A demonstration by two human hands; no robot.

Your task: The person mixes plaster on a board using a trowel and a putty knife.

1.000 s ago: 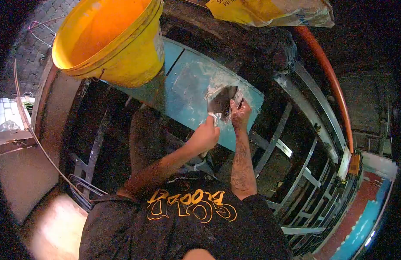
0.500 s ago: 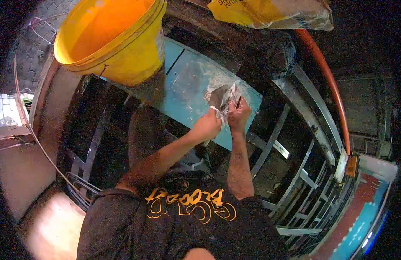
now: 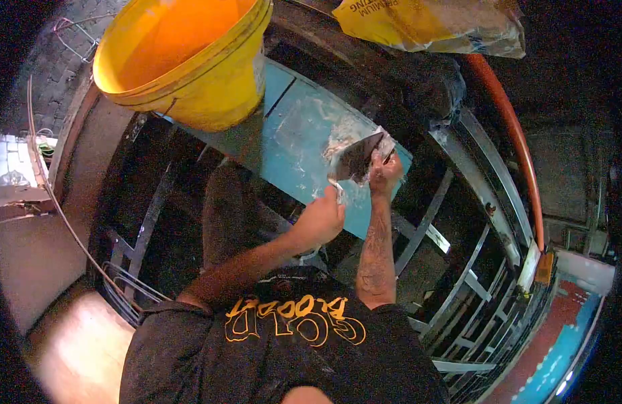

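Note:
My right hand point(image 3: 386, 172) is closed on a flat, dark grey metal scraper point(image 3: 356, 158) smeared with white paste along its edge. My left hand point(image 3: 323, 219) is closed round a narrow, paste-coated tool point(image 3: 336, 186), whose tip meets the scraper's lower left corner. The grip hides most of it, so I cannot make out its exact kind. Below both hands lies a light blue board point(image 3: 290, 158), dusted and streaked with white. A pale heap of powdery paste point(image 3: 346, 131) sits on the board, just beyond the scraper.
A yellow bucket point(image 3: 223, 91) with an orange inside stands on the board's left part. A yellow printed bag point(image 3: 425, 23) lies at the top. Along the right run an orange pipe point(image 3: 509, 128) and a metal frame point(image 3: 486, 182) with dark gaps. A thin cable point(image 3: 62, 212) curves down the left.
The two hands have moved apart, the right one slightly right and up, the left one down. The scraper's face has turned and shows more fully. The whole view has shifted a little.

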